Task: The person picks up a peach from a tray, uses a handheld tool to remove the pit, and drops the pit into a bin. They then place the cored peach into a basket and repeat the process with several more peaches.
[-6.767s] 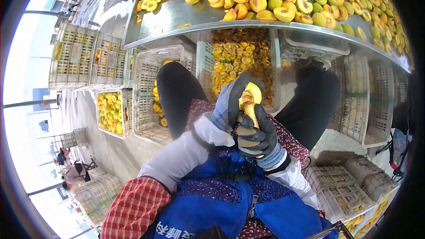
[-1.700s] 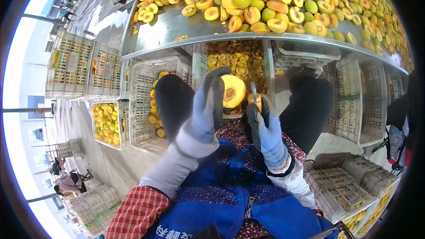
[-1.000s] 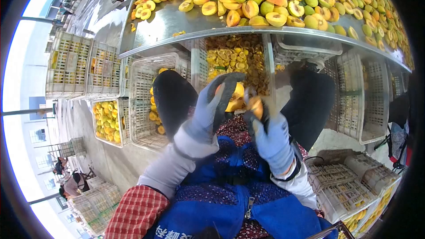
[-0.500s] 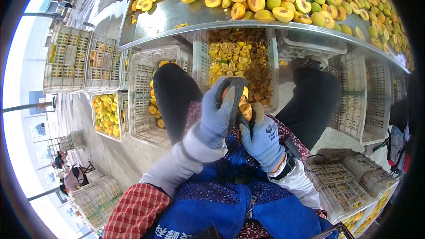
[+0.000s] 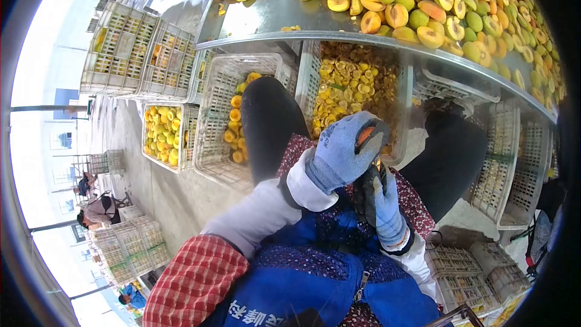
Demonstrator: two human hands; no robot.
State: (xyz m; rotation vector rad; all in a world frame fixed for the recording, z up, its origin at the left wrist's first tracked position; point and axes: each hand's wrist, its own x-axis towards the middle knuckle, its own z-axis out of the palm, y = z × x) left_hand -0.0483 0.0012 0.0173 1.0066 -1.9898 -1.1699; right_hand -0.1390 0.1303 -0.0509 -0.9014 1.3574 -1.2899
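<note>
From here I'd steady that fruit [image 5: 365,136] in the left hand [image 5: 348,149], curled snugly round it; the right hand's [image 5: 384,204] closure and hold I can't tell.

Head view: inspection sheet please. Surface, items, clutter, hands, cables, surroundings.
surface: metal table, fruit halves heaped on it
job's things: fruit piece, mostly hidden in the left hand; crate of fruit scraps below the table's near edge
clutter: small fruit bits near the table's edge
left hand: gloved, curled around the fruit piece
right hand: gloved, just below the left; grip hidden
cables: nothing seen for certain
surroundings: stacked crates and a person at picture left
</note>
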